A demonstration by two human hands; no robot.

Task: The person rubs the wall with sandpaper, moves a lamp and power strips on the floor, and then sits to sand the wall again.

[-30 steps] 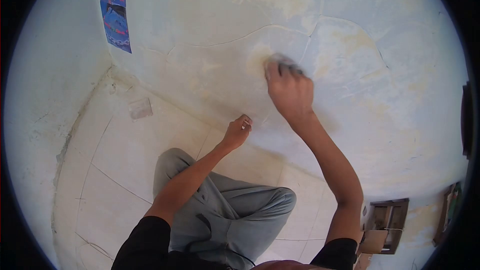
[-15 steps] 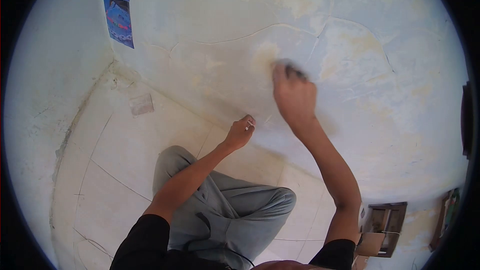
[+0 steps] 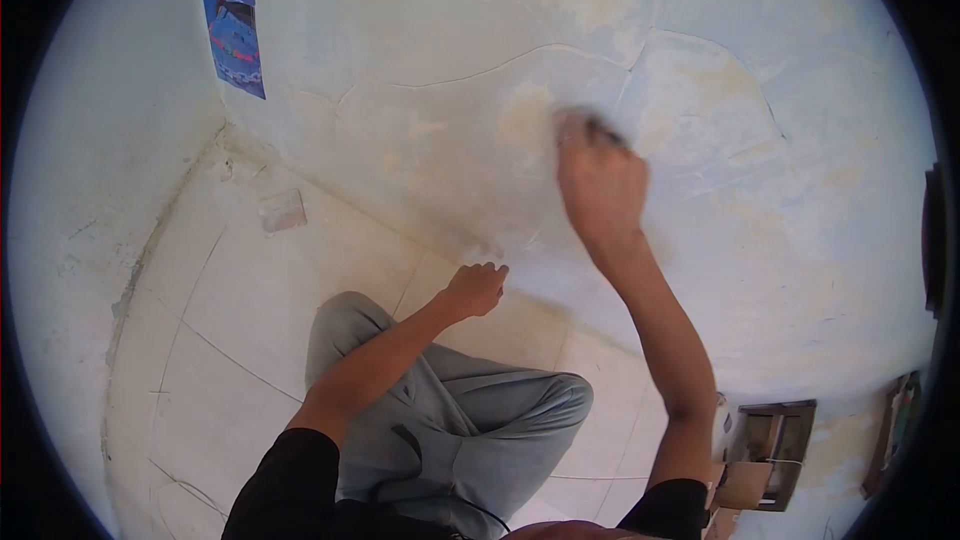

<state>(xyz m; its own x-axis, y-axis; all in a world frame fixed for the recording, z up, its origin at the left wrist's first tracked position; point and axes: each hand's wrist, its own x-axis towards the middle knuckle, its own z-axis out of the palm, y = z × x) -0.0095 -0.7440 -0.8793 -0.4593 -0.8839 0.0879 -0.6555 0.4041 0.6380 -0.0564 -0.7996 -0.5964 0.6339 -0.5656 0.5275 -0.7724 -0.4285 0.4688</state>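
At frame centre, a small gray pad is pressed flat against the cracked wall under the right hand. The left hand, loosely curled and empty, is braced low on the wall. Even pressure and short overlapping strokes are best kept over the yellowed patch.

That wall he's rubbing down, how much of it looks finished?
Partly. A bare yellowish patch beside the right hand already looks rubbed. That hand presses a small, blurred pad against the wall. The left hand rests low, near the floor. Cracks and stains remain all around.
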